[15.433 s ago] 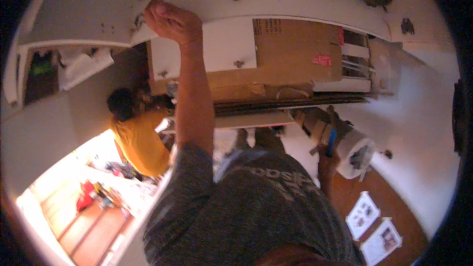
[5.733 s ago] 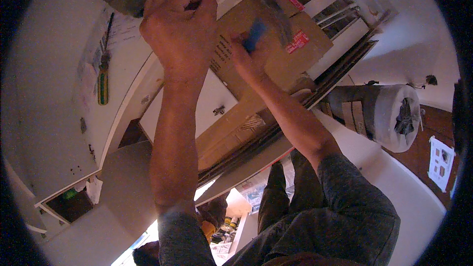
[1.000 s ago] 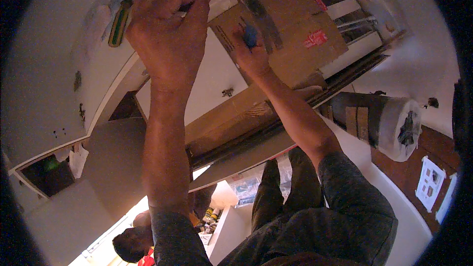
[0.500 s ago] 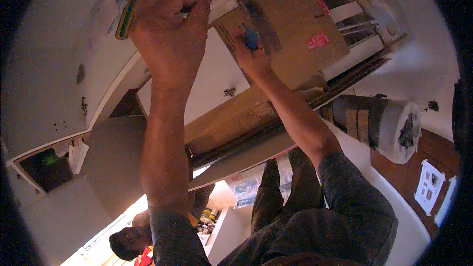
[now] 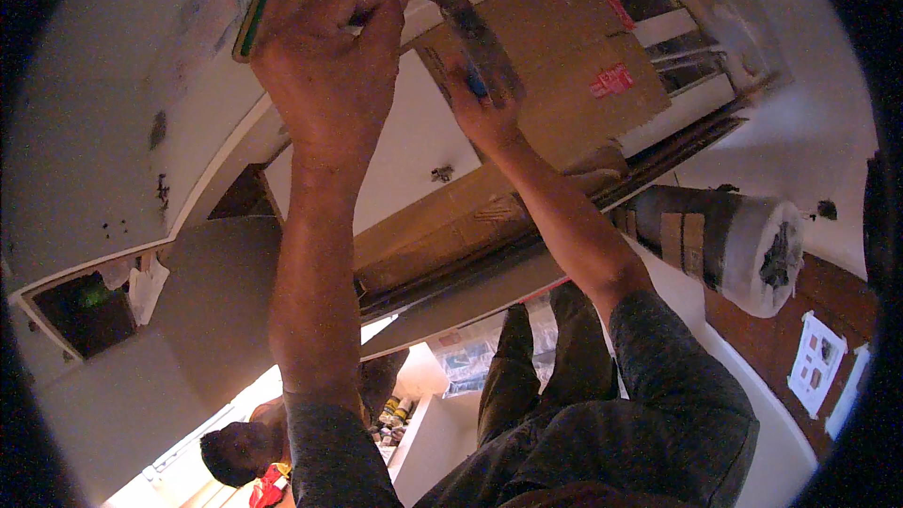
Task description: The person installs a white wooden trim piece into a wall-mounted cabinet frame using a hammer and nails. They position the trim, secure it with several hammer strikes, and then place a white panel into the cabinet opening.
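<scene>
My left hand (image 5: 324, 71) is raised at the upper left, close to the pale curved wall, with its fingers closed. Beside its knuckles shows a slim tool with a green and yellow handle (image 5: 250, 28); a narrow darker part runs up from it, and the tip is hard to make out. Lower and to the right, my right hand (image 5: 489, 118) is wrapped round the blue grip of a hammer (image 5: 478, 38). The hammer's dark, worn head has a round end pointing up toward my left fingertips, slightly apart from them. Its handle is mostly hidden by my hand.
Cardboard (image 5: 564, 47) with red tape lies over a white surface behind the hammer. At right is a plastic-wrapped roll (image 5: 729, 245), with printed sheets (image 5: 816, 362) below. A square opening (image 5: 85, 315) is at left. Another person (image 5: 246, 452) is at lower left, near a box of bottles (image 5: 395, 414).
The hammer has tilted and shifted a little left, its round end now nearer my left hand. The green-handled tool has moved slightly up and right. My grip looks the same.
</scene>
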Demonstrator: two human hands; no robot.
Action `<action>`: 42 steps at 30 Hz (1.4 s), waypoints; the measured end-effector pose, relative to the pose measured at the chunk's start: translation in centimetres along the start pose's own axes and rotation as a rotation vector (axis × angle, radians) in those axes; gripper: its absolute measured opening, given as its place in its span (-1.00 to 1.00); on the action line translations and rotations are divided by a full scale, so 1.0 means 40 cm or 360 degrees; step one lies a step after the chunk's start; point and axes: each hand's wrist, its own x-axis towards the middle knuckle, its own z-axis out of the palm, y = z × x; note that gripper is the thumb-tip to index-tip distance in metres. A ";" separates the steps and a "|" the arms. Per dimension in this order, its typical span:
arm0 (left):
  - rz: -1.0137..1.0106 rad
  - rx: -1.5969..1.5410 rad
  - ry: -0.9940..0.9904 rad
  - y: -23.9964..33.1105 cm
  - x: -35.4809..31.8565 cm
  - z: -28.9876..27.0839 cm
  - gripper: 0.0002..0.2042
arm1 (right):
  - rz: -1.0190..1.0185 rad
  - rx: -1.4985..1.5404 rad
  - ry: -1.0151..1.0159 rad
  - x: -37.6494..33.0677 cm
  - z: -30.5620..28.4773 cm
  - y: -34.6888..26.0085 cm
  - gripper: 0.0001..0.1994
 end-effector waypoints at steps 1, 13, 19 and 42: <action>0.0004 -0.0011 0.0003 0.000 0.000 0.001 -0.92 | 0.0157 0.0156 0.0031 0.001 0.005 -0.007 -0.91; -0.0214 -0.0141 -0.0035 -0.010 -0.019 -0.025 -0.92 | -0.0008 -0.0500 -0.0090 -0.080 0.038 -0.001 -0.86; -0.0015 -0.0047 0.0035 -0.025 -0.017 -0.032 -0.91 | -0.0281 -0.0353 0.0037 -0.055 0.043 0.024 -0.88; -0.0116 -0.0022 0.0001 -0.057 -0.042 -0.093 -0.92 | 0.0558 0.0160 -0.0347 -0.056 0.034 -0.050 -0.84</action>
